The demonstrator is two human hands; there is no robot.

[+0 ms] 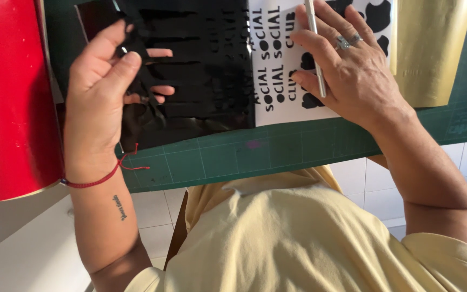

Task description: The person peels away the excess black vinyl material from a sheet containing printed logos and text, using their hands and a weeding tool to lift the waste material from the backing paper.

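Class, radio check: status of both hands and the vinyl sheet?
Left hand pinching black vinyl. Right hand flat on sheet, holding tool. Nothing blocking.

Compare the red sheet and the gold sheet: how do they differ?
The red sheet lies at the left edge beside the left hand; the gold sheet lies at the right, beyond the right hand. The red one shows a larger area than the gold one. Both are glossy and curl at the edges.

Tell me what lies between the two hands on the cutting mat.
In the head view, glossy black vinyl sheet spans the stretch between the left hand and the right hand, giving way to its white backing with black cut letters near the right hand.
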